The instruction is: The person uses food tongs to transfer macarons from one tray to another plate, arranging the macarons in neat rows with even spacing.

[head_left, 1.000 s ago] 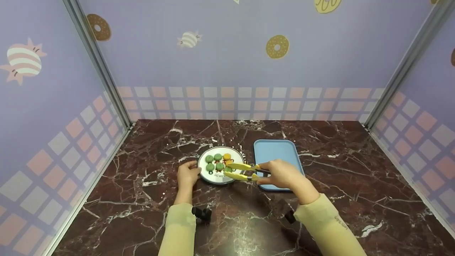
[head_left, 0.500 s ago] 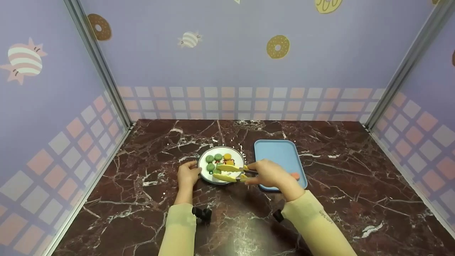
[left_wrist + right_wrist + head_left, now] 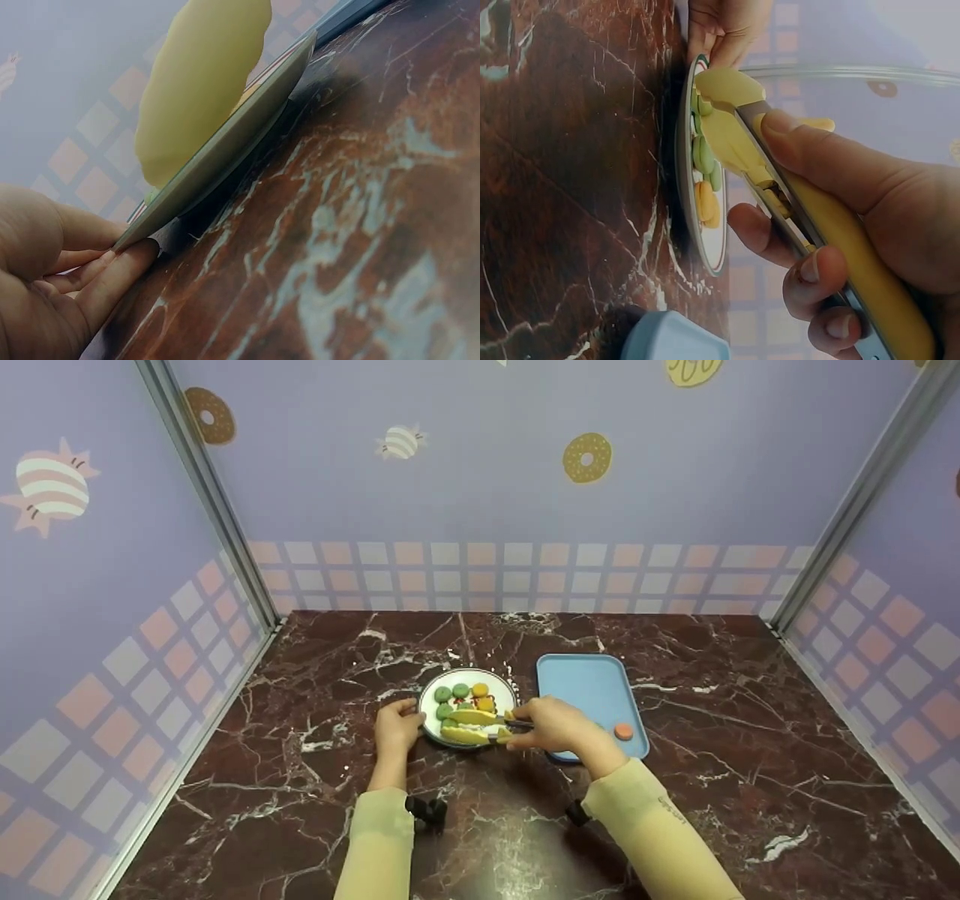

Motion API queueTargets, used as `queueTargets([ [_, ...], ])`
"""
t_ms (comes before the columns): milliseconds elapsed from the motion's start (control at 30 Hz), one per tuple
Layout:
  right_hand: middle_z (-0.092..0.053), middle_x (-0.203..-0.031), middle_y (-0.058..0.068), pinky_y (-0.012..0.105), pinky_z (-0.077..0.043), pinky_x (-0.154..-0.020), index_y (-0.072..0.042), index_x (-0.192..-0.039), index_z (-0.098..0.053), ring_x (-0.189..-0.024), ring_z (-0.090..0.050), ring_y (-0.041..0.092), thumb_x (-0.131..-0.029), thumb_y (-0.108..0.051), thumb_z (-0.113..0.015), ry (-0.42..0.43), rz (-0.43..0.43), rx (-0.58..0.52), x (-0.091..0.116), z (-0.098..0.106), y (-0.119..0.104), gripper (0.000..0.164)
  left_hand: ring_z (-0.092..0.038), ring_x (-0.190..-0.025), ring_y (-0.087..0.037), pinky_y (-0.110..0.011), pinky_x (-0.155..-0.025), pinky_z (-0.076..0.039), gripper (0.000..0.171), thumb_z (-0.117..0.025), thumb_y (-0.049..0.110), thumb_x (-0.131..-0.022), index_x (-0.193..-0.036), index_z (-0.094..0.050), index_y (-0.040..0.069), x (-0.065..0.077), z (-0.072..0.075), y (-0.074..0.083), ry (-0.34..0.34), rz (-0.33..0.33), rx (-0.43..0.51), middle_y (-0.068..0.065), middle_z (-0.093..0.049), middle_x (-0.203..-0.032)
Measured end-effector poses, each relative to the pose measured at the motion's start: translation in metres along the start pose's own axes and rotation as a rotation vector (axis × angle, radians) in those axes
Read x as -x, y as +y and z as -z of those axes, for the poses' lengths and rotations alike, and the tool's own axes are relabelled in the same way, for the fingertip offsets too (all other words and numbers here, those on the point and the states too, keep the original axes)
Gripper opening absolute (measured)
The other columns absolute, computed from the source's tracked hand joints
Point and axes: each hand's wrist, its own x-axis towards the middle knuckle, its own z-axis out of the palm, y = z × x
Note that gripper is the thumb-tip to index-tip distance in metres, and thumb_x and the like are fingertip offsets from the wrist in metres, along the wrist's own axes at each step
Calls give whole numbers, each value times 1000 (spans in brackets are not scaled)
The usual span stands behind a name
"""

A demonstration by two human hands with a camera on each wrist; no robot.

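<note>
My left hand [image 3: 397, 729] pinches the left rim of a round white plate [image 3: 501, 687], fingers under the edge in the left wrist view. Several green macarons [image 3: 443, 694] and two orange-yellow macarons [image 3: 480, 690] sit on the plate. With my right hand [image 3: 559, 727] I grip yellow-headed tongs [image 3: 472, 717], thumb on one arm and fingers round the other. The tong heads are parted low over the plate's near part, with a green macaron [image 3: 448, 724] at their tips. In the right wrist view the tong heads [image 3: 731, 139] partly cover the green macarons.
A light blue tray [image 3: 581, 679] lies right of the plate, its near left corner partly behind my right hand. One coral macaron [image 3: 623, 731] rests on it. Dark red marbled tabletop [image 3: 337, 675] surrounds both, with patterned walls [image 3: 480, 495] on three sides.
My right hand has carried the tongs left across the plate, and one green macaron has shifted left with their tips. The coral macaron has come into view. The left hand stays put.
</note>
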Motion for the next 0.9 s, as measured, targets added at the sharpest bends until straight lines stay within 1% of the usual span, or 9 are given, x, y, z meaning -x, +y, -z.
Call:
queueTargets([
  [67,-48,-66,-6,31,-39,-60,-18,-74,-55,-62,-45,15,-89,-34,-81,-1,-1,-8,-1,-1,1,34,-73,-100,-34,-32,-73,-66,38,-67,-1,-93,-130,-65,-10,0,0,0,-2,3,-1,-31,-66,-129],
  [133,-48,-66,-6,30,-39,-60,-17,-73,-56,-62,-44,15,-89,-35,-81,-3,-2,-7,-2,-2,2,35,-72,-100,-34,-31,-73,-66,38,-67,0,-93,-130,-65,-9,0,-1,0,-1,5,-2,-31,-66,-129],
  [300,-50,-67,-8,29,-40,-59,-18,-72,-57,-62,-45,14,-87,-36,-82,2,4,-1,-4,-3,3,35,-72,-93,-29,-30,-72,-66,38,-67,0,-93,-130,-66,-9,-1,-1,0,8,4,-3,-32,-67,-126],
  [533,-48,-65,-8,28,-39,-58,-19,-71,-55,-61,-45,14,-87,-37,-82,2,-8,-25,-4,-5,5,36,-72,-108,-37,-31,-73,-66,38,-67,-2,-92,-129,-66,-10,0,-2,1,9,-1,7,-32,-68,-125],
  [600,-48,-65,-8,28,-39,-57,-19,-71,-56,-61,-45,13,-87,-37,-82,5,-12,-31,-4,-5,5,36,-72,-110,-38,-31,-73,-66,38,-67,-2,-92,-129,-65,-10,0,-2,1,9,-3,8,-32,-67,-125],
  [733,-49,-65,-8,28,-39,-58,-19,-72,-58,-61,-45,13,-86,-37,-83,12,-13,-35,-3,-5,5,34,-72,-109,-37,-30,-72,-66,38,-67,-2,-92,-129,-65,-11,0,-2,1,4,-5,6,-33,-67,-126],
  [900,-48,-66,-7,29,-39,-60,-18,-74,-58,-62,-44,14,-87,-35,-83,19,-8,-43,-1,-4,6,33,-73,-105,-33,-30,-71,-66,38,-67,-2,-91,-129,-65,-11,0,-1,0,3,-7,0,-32,-67,-126],
])
